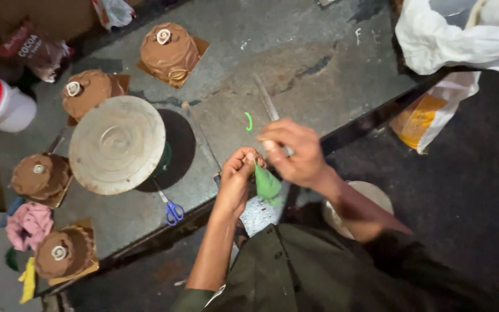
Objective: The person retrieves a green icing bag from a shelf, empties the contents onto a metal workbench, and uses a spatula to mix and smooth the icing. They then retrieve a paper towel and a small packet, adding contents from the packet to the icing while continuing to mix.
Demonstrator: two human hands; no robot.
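Two hands work on a green piping bag above the edge of the grey table

The left hand is closed around the top of the green piping bag, and the right hand pinches the same top from the other side, fingers bent. The bag hangs between both hands, over the table edge. A round turntable stands to the left, blue scissors lie near it, and four chocolate cakes sit around, well apart from the hands
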